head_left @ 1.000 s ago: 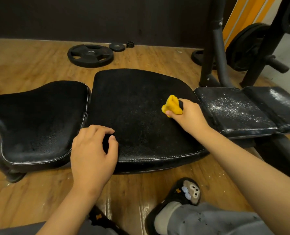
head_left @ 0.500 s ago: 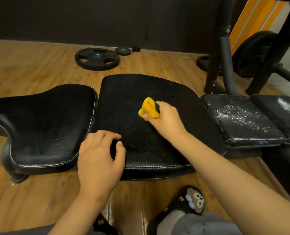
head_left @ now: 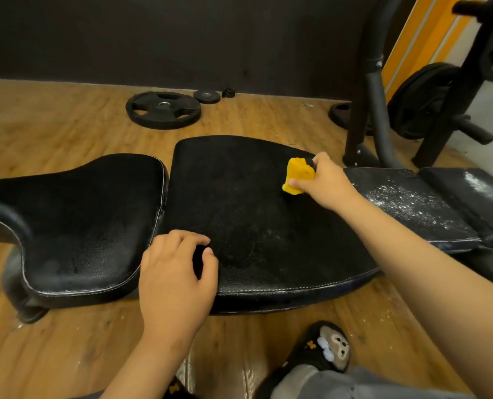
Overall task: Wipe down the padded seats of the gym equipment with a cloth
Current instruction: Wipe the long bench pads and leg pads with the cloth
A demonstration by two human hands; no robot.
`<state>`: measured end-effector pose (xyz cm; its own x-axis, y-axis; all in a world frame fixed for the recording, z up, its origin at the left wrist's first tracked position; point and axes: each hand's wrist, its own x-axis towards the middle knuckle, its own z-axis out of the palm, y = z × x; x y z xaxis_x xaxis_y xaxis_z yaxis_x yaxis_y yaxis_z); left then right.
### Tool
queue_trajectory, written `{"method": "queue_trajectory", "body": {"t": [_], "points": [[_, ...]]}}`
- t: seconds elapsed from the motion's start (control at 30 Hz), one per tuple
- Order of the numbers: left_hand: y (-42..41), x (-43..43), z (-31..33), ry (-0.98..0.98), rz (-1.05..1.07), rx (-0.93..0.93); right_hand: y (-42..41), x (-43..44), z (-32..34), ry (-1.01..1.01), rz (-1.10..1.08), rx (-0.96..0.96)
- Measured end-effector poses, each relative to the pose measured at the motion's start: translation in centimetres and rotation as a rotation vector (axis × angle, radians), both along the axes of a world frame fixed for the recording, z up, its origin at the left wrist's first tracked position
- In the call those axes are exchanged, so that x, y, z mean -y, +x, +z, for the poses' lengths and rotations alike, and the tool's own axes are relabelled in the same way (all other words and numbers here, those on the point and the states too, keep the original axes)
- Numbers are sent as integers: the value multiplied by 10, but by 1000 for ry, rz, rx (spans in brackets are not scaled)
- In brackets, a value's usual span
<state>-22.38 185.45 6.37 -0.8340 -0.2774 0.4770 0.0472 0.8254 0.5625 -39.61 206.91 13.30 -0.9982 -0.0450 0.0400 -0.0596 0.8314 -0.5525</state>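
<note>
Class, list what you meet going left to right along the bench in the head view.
Curved left pad → left hand → yellow cloth → right hand → white-speckled right pad.

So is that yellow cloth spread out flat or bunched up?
Bunched up: the yellow cloth sits as a wad gripped by the right hand, touching the middle seat pad.
</note>
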Motion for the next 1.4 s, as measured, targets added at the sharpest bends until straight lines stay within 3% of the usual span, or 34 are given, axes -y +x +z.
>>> {"method": "queue_trajectory", "body": {"t": [0.1, 0.3, 0.47, 0.63, 0.87, 0.97, 1.1, 1.17, 1.4], "points": [[0, 0, 1, 52, -4, -37, -8, 3, 13, 96, 67, 49], [6, 7, -7, 464, 162, -87, -21, 60, 2, 226, 55, -31], [6, 6, -11, 494, 168, -50, 6, 106, -1, 156, 263, -108], [5, 7, -11, 498, 170, -48, 47, 120, -8, 44, 561, -38], [10, 3, -16, 524, 159, -62, 0, 80, -5, 128, 150, -55], [14, -1, -19, 523, 160, -55, 33, 98, -5, 126, 272, -93], [19, -1, -20, 498, 137, -35, 104, 126, -5, 84, 592, -71], [22, -2, -21, 482, 125, -25, 109, 121, -7, 78, 603, -51], [25, -2, -21, 457, 113, -24, 61, 17, -26, -6, 158, -105]]}}
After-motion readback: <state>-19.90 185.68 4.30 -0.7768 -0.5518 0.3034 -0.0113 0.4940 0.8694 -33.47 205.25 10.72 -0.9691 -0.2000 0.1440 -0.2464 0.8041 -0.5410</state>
